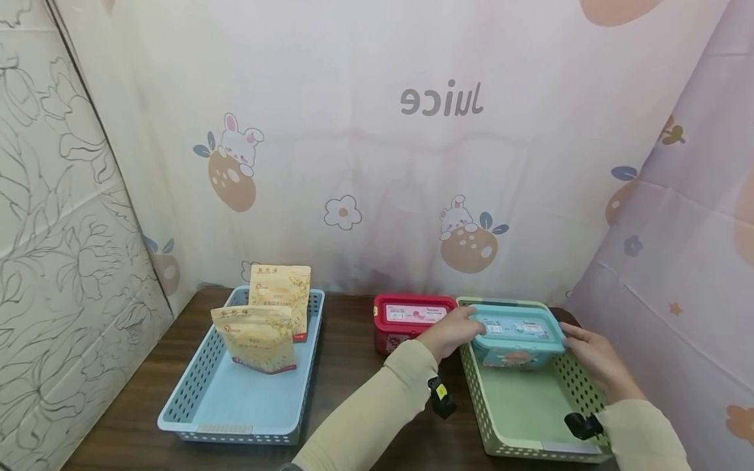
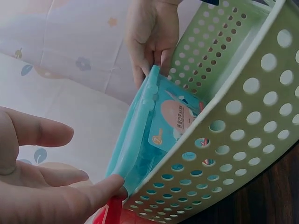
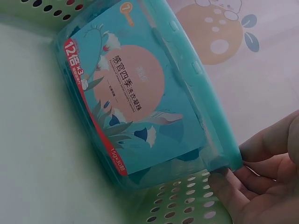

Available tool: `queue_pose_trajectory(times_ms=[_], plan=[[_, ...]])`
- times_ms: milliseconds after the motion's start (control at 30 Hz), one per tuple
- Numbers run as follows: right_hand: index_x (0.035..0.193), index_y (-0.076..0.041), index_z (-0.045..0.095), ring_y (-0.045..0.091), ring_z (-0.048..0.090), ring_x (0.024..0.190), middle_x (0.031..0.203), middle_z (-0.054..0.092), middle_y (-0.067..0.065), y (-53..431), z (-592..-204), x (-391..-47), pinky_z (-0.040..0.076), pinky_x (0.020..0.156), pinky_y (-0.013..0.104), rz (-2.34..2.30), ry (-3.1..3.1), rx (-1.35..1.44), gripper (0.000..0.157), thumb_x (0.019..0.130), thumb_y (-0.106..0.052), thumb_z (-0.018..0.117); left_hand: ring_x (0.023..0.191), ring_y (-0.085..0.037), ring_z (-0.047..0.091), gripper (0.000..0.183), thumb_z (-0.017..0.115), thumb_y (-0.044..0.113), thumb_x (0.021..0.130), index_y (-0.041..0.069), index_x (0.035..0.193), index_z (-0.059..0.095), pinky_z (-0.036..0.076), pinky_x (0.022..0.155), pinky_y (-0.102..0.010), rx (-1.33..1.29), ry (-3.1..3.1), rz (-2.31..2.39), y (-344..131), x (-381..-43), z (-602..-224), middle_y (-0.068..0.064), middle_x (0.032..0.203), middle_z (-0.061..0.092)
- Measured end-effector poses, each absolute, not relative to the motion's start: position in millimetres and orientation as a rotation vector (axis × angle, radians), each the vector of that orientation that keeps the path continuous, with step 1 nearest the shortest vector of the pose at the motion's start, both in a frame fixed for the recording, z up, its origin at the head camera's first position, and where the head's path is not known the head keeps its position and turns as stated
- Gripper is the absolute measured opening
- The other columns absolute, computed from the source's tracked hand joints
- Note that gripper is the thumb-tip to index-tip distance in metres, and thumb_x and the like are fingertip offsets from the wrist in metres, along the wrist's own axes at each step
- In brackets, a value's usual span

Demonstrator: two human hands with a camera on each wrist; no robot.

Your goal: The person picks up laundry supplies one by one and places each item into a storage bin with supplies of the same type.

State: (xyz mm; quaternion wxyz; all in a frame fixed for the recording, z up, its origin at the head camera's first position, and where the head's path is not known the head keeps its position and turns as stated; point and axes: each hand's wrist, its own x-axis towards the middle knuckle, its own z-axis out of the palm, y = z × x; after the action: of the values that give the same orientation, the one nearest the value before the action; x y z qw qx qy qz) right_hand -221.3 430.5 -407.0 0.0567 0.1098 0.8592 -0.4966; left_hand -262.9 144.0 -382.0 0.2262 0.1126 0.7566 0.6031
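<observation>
A teal tub of laundry capsules (image 1: 521, 327) with a lidded top sits in the far end of the green basket (image 1: 518, 405). My right hand (image 1: 597, 358) pinches the lid's rim at the tub's right end, thumb on one side and fingers under the edge in the right wrist view. At the other end is my left hand (image 1: 450, 332), its fingers spread apart and one fingertip at the lid's corner (image 2: 122, 175). Just left of the basket stands a red tub (image 1: 412, 317) with a similar lid, partly behind my left hand.
A blue basket (image 1: 265, 399) at the left of the dark wooden table (image 1: 344, 366) holds two yellow pouches (image 1: 262, 340), one upright behind the other. Printed curtains (image 1: 353, 163) hang close behind the table and along its sides.
</observation>
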Motion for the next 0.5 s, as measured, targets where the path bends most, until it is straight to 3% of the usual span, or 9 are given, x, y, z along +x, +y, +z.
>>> queue_pose_trajectory(times_ms=[200, 367, 500], plan=[[0.156, 0.005, 0.008, 0.044, 0.022, 0.142, 0.160, 0.006, 0.034, 429.6, -409.0, -220.6, 0.035, 0.112, 0.052, -1.563, 2.568, 0.345, 0.058, 0.108, -0.019, 0.031, 0.127, -0.026, 0.050, 0.055, 0.065, 0.019, 0.094, 0.005, 0.145, 0.050, 0.039, 0.111, -0.049, 0.287, 2.048, 1.694, 144.9, -262.3, -382.6, -0.009, 0.144, 0.051], [0.156, 0.006, 0.000, 0.047, 0.005, 0.147, 0.160, -0.007, 0.032, 426.1, -407.8, -218.6, 0.017, 0.116, 0.058, -1.649, 2.502, 0.316, 0.064, 0.109, -0.024, 0.031, 0.129, -0.027, 0.051, 0.060, 0.062, 0.027, 0.096, 0.003, 0.148, 0.045, 0.040, 0.110, -0.048, 0.232, 1.969, 1.774, 148.5, -262.0, -380.2, -0.009, 0.145, 0.050], [0.154, 0.008, -0.008, 0.051, -0.003, 0.145, 0.160, -0.016, 0.030, 422.4, -404.0, -217.2, 0.009, 0.116, 0.063, -1.673, 2.493, 0.249, 0.074, 0.109, -0.035, 0.033, 0.129, -0.028, 0.050, 0.063, 0.062, 0.030, 0.096, 0.002, 0.149, 0.042, 0.041, 0.110, -0.047, 0.191, 1.945, 1.822, 151.4, -260.7, -377.2, -0.009, 0.146, 0.048]])
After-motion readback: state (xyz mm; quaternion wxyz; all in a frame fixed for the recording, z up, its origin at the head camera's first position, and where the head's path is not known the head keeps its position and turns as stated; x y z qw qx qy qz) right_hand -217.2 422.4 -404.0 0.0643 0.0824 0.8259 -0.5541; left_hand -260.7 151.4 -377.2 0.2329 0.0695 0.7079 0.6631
